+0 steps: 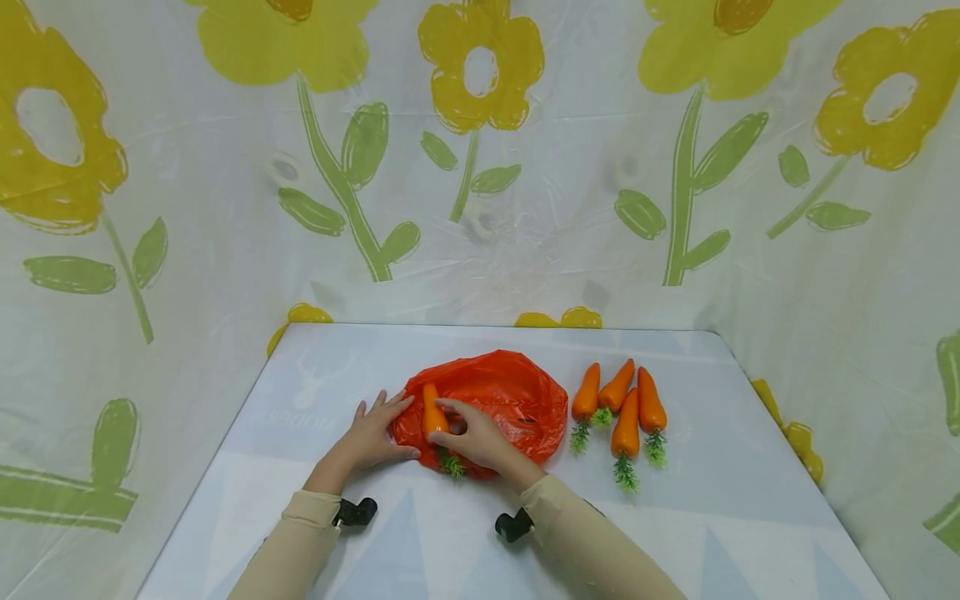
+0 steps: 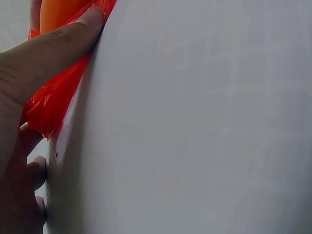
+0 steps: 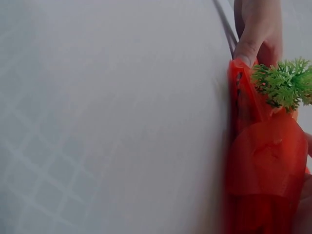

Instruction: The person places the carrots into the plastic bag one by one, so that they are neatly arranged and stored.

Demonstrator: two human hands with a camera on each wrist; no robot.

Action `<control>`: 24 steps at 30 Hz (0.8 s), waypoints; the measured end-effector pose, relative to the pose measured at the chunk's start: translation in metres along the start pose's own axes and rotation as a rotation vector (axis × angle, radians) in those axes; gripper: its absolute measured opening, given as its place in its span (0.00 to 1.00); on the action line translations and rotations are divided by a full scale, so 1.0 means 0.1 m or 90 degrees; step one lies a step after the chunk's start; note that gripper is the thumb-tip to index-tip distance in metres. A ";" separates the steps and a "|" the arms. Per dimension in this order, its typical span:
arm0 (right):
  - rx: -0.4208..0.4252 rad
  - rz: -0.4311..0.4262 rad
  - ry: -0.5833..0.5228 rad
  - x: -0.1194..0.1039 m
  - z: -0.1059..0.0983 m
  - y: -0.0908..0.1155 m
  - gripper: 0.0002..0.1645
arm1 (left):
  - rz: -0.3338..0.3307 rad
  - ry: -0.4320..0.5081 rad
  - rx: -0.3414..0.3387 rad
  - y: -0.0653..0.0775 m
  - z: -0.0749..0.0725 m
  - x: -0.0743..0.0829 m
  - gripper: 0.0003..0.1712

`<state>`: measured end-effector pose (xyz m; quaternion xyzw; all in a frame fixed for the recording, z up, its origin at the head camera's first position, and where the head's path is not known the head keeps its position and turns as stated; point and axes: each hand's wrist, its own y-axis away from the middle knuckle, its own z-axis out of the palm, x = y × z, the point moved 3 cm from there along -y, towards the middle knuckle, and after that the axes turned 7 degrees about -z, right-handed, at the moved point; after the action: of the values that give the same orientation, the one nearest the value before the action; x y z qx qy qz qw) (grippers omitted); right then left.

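Observation:
A red plastic bag (image 1: 517, 400) lies spread on the table with its mouth open upward. My right hand (image 1: 480, 435) pinches an orange toy carrot (image 1: 430, 404) between thumb and fingers over the bag's left part. The carrot's green leafy top (image 3: 285, 83) points toward me, near the bag's front edge. Fingers spread, my left hand (image 1: 375, 435) rests at the bag's left side; its thumb (image 2: 68, 41) touches the red plastic in the left wrist view. Part of the carrot (image 2: 61, 12) shows beyond that thumb.
Several more toy carrots with green tops, one of them a front carrot (image 1: 626, 429), lie on the white table (image 1: 712, 500) right of the bag. A curtain (image 1: 555, 225) printed with yellow flowers hangs behind the table and along its sides.

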<state>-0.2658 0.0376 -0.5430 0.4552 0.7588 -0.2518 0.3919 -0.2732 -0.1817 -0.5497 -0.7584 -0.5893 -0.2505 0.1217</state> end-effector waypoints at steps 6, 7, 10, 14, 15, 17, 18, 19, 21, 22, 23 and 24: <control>-0.003 -0.015 -0.011 0.03 -0.03 0.03 0.38 | -0.002 0.001 -0.001 0.00 0.00 0.00 0.58; -0.003 -0.017 -0.011 0.03 -0.04 0.03 0.38 | -0.002 0.002 -0.001 0.00 0.00 -0.01 0.58; -0.004 -0.021 -0.014 0.04 -0.05 0.04 0.38 | -0.003 0.002 -0.002 0.00 0.00 -0.01 0.58; -0.004 -0.023 -0.016 0.05 -0.08 0.05 0.37 | -0.002 0.002 0.000 0.00 0.00 0.00 0.58; -0.004 -0.023 -0.015 0.05 -0.08 0.06 0.37 | -0.002 0.002 0.001 0.00 0.00 0.00 0.58; -0.002 -0.024 -0.015 0.04 -0.10 0.06 0.38 | -0.002 0.002 0.000 0.00 0.00 0.00 0.58; -0.001 -0.025 -0.015 0.04 -0.10 0.07 0.38 | -0.003 0.004 -0.001 0.00 0.00 0.00 0.58; 0.000 -0.025 -0.016 0.04 -0.11 0.08 0.38 | -0.004 0.004 -0.002 0.00 0.00 0.00 0.58; 0.002 -0.026 -0.017 0.03 -0.13 0.09 0.38 | -0.006 0.004 -0.004 -0.01 0.00 -0.01 0.58; 0.003 -0.028 -0.016 0.03 -0.13 0.09 0.38 | -0.008 0.005 -0.006 -0.01 0.00 -0.01 0.58; 0.004 -0.028 -0.016 0.04 -0.14 0.10 0.38 | -0.010 0.005 -0.006 -0.01 0.01 -0.01 0.58; 0.005 -0.029 -0.016 0.04 -0.15 0.10 0.38 | -0.010 0.005 -0.006 -0.01 0.01 -0.02 0.58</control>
<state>-0.2632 0.0552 -0.5382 0.4361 0.7630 -0.2692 0.3938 -0.2745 -0.1824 -0.5516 -0.7530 -0.5939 -0.2572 0.1187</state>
